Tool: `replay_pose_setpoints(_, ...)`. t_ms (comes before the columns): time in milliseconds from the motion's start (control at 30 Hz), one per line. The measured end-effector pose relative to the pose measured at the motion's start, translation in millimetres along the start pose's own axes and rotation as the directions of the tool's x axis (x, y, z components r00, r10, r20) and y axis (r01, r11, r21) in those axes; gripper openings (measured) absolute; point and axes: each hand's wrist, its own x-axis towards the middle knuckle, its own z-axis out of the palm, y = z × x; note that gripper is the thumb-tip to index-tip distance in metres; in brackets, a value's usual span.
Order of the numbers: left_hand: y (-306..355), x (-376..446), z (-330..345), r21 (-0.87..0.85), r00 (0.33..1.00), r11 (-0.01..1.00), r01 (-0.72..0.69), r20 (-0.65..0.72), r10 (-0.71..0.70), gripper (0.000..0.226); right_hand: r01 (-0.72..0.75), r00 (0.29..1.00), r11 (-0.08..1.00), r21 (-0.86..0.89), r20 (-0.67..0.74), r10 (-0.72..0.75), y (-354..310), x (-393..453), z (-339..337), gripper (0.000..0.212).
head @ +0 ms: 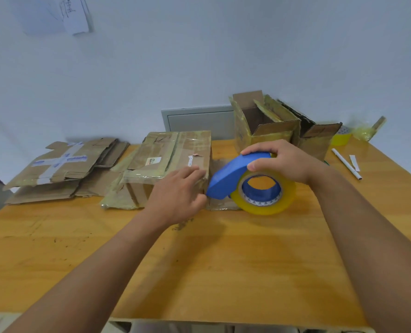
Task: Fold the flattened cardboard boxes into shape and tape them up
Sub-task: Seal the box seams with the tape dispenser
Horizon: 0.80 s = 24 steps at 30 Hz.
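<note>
Wooden table point(223, 272) stands against a pale wall. Flattened cardboard boxes point(60, 169) lie stacked at far left. Left hand point(178, 192), fingers straight, presses the taped box point(166, 162), hiding its near right corner. Right hand point(281, 162) grips the blue tape dispenser point(233, 176) with its yellow roll. Two open boxes point(264, 121) stand behind; objects at far right are blurred.

Left hand point(175, 193) flat, right hand point(281, 162) gripping

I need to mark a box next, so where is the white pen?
In the head view the white pen lies on the wooden table at far right, beside a small paper strip, just right of the open cardboard boxes.
</note>
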Motion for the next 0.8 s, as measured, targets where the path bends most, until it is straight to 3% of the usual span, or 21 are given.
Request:
replay_pose_setpoints(167,4.3,-3.4,-2.3,0.05,0.999,0.998,-0.039,-0.01,0.04,0.058,-0.102,0.99,0.97,-0.219,0.077,0.121,5.3,-0.5,6.4,0.04)
replay_pose_setpoints(300,7.4,-1.7,0.5,0.153,1.0,0.988,-0.007,0.017,0.005,0.061,-0.141,0.978,0.983,-0.119,-0.17,0.12,26.3,-21.3,11.1,0.045)
replay_pose_setpoints(400,8.8,-2.2,4.9,0.216,0.998,0.976,0.038,0.035,-0.047,0.066,-0.15,0.915,0.987,-0.056,-0.387,0.117,34.7,-30.3,25.9,0.053)
replay_pose_setpoints(500,14.6,-1.2,9.5,0.16,0.994,0.981,0.111,-0.024,-0.108,0.066,-0.131,0.822,0.991,0.014,-0.557,0.116,35.6,-31.4,53.8,0.055)
replay_pose_setpoints(700,36.3,6.1,22.8,-0.012,0.933,0.954,0.3,-0.206,-0.296,0.043,-0.155,0.682,0.988,0.027,-0.72,0.127,32.1,-23.7,107.4,0.06)
replay_pose_setpoints(800,44.6,7.9,28.9,-0.096,0.891,0.939,0.331,-0.294,-0.345,0.027,-0.176,0.63,0.984,0.027,-0.765,0.134,31.8,-22.8,119.3,0.059)
